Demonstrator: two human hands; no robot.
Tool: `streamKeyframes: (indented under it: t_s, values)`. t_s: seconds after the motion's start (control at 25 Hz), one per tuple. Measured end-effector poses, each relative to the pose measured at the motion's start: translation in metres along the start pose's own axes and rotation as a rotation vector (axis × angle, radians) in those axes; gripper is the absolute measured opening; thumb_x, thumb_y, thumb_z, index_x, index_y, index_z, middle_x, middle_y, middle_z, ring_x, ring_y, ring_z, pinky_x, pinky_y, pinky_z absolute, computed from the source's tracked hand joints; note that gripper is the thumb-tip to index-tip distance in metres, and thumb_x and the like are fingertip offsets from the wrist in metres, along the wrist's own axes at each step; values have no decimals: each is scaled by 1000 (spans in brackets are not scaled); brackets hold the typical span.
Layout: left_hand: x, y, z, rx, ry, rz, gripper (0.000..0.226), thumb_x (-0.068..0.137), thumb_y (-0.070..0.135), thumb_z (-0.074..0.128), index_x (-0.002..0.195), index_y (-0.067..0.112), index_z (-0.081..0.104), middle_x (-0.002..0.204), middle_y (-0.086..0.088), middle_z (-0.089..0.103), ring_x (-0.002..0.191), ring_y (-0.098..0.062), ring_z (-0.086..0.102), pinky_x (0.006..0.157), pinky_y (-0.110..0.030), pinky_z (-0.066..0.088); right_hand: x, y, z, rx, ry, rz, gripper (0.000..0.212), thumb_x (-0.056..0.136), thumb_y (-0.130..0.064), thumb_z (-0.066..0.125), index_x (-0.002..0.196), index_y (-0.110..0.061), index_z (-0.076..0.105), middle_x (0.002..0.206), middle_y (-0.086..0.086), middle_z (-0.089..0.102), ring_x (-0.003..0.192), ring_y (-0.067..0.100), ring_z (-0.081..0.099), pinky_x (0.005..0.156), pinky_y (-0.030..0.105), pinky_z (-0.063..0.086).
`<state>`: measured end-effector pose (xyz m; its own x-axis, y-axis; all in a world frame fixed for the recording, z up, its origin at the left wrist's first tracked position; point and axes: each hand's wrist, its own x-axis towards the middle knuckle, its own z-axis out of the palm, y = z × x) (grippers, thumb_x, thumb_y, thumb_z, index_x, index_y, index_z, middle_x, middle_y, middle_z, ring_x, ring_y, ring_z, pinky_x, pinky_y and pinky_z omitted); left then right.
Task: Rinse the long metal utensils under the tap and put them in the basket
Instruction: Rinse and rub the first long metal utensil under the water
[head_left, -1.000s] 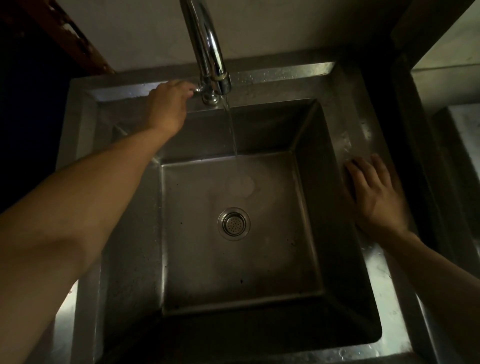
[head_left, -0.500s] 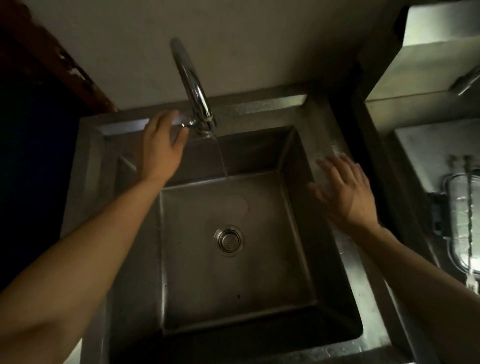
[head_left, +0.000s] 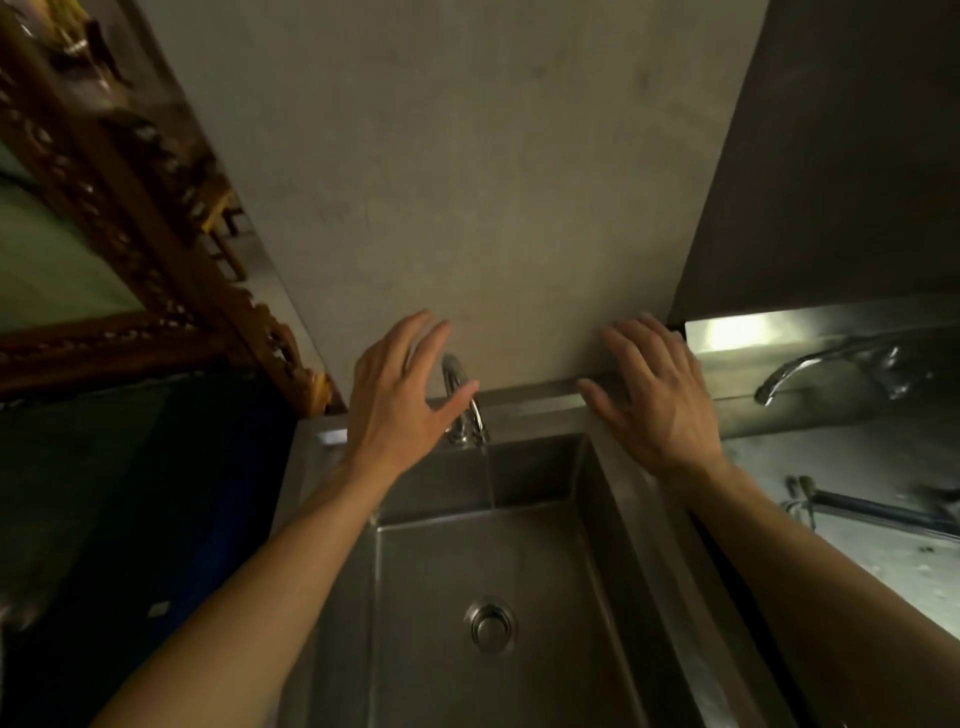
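Tap (head_left: 464, 410) running: a thin stream drops from the spout to the back of the sink (head_left: 597, 571), well behind the drain (head_left: 488, 626), probably turned on ready for rinsing. Sink holds no utensils.

Left hand (head_left: 397, 400) hovers just beside the spout, fingers spread and straight, thumb lying across the tap neck; holds nothing. Right hand (head_left: 657, 402) spread wide too, held up over the sink's back right corner; empty.

Long metal utensils (head_left: 872, 512) likely the dark, blurred rods lying on the worktop (head_left: 893, 566) to the right, well apart from both hands. Basket not visible. Second tap (head_left: 826, 366) further right.
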<state>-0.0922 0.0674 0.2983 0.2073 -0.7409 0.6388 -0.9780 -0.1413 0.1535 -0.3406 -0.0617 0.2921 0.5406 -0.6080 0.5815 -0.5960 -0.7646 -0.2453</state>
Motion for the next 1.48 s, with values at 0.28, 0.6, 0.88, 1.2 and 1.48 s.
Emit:
streamKeyframes:
  t_s: [0.28, 0.6, 0.88, 1.2, 1.48]
  values:
    - [43, 29, -27, -24, 68, 69, 64, 86, 61, 48, 137, 23, 43, 144, -3, 42, 132, -19, 41, 103, -39, 40, 12, 10, -55, -75, 78, 51, 59, 91, -54, 51, 141, -24, 44, 145, 5, 48, 141, 28, 34, 113, 51, 29]
    - [71, 101, 11, -186, 14, 220, 60, 85, 59, 51, 133, 24, 46, 141, -1, 46, 130, -16, 43, 101, -38, 42, -14, 61, -99, -199, 50, 189, 61, 91, -58, 46, 143, -27, 40, 150, 3, 42, 146, 25, 25, 114, 52, 28]
    - [72, 209, 79, -374, -138, 339, 58, 84, 57, 53, 132, 24, 48, 139, 0, 48, 126, -17, 46, 100, -37, 43, -85, 131, -145, -319, 98, 378, 57, 90, -52, 55, 139, -23, 47, 142, 4, 51, 138, 27, 38, 108, 51, 36]
    - [26, 317, 167, -600, -568, 235, 35, 80, 49, 61, 104, 23, 65, 103, 3, 63, 95, -16, 60, 81, -34, 50, -163, 189, -150, -202, 22, 722, 33, 89, -45, 60, 118, -29, 64, 106, -3, 71, 87, 15, 67, 70, 32, 55]
    - [-48, 349, 246, -558, -1106, -182, 22, 82, 36, 68, 83, 14, 71, 88, -3, 72, 82, -16, 64, 70, -25, 44, -205, 216, -55, 267, -451, 1133, 13, 91, -24, 66, 101, -18, 72, 83, -4, 71, 58, 7, 67, 45, 11, 47]
